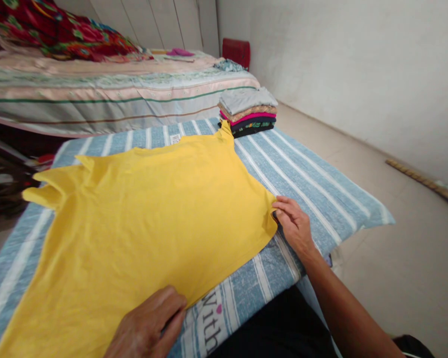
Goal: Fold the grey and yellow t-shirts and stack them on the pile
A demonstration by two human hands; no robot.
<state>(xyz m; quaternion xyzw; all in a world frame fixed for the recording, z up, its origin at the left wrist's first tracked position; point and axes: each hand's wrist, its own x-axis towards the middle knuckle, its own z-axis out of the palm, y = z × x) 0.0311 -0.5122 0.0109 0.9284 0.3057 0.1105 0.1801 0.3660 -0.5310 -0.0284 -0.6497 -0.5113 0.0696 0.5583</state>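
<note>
Where the head camera looks down, a yellow shirt [153, 214] lies spread across a blue cloth with white stripes [313, 181], its surface mostly flat with soft creases. One end of it reaches toward the left, where several pointed folds of fabric stick out, and its near left part runs out of the picture at the bottom.

The right hand [294, 226] is at the shirt's right-hand corner, nearly closed, thumb and fingers pinching the edge of the fabric. The left hand [149, 325] rests at the near edge of the shirt, palm down and fingers bent — whether it grips the fabric or only presses on it, I cannot tell. Just beside it, on the striped cloth, the word "With" and a small pink heart are printed.

Toward the far edge of the cloth stands a neat pile of folded clothes [254, 122], a grey piece [246, 101] on top; a raised tip of the shirt overlaps the pile's left side in view. Beyond is a bed [108, 97] with a pale striped sheet, a red floral blanket [59, 32] heaped on it — and near its right end, a red case [236, 53] by the wall [351, 59].
</note>
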